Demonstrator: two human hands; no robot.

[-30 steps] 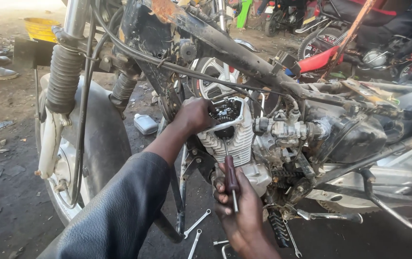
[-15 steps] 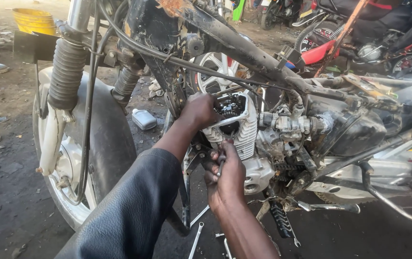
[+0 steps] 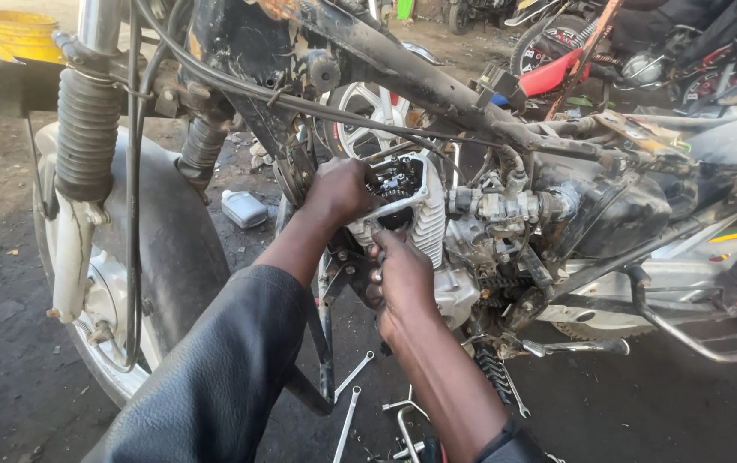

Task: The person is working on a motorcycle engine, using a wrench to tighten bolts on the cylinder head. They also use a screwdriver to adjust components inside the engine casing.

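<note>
Left hand: our left hand (image 3: 338,190) is clenched against the front face of the ribbed silver metal engine cylinder head (image 3: 416,210), knuckles toward us; we cannot tell what, if anything, it holds inside the fist.
Right hand: our right hand (image 3: 403,276) presses up from below, fingers curled at the head's lower edge; whatever they pinch is hidden from us.
Key relation: the cylinder head lies just right of the left fist and directly above the right hand, so both touch it, the left one higher.
Long axis: the head's cooling fins run roughly upright.
Frame: the rusty black steel motorcycle frame tube (image 3: 437,86) slants down to the right above both hands.
Ground: thin shiny open-ended spanners (image 3: 353,377) lie on dark oily dirt below our wrists.
</note>
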